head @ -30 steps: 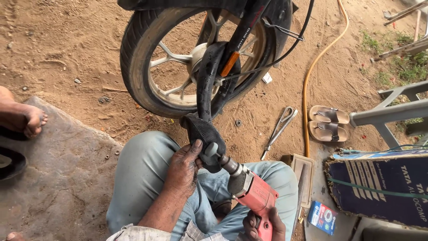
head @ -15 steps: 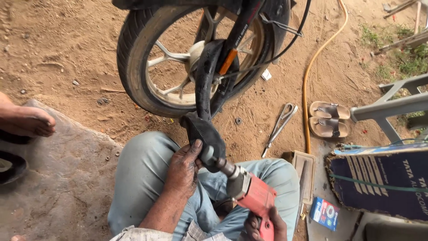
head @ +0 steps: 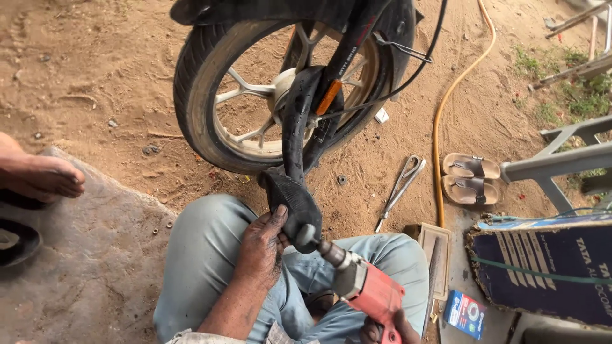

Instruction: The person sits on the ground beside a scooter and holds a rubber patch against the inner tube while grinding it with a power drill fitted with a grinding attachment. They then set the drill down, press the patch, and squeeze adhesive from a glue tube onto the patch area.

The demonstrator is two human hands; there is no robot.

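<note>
Inner tube [head: 294, 197] gripped by left hand [head: 262, 245], red drill [head: 370, 294] in right hand [head: 382, 331]

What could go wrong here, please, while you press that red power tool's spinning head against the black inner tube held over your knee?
The left hand holds the black rubber inner tube right beside the grinding head of the red power tool, so a slip could catch the fingers. The tube is folded over the knee, so lingering might wear through it. The right hand shows only at the picture's edge, so its hold cannot be judged.
</note>
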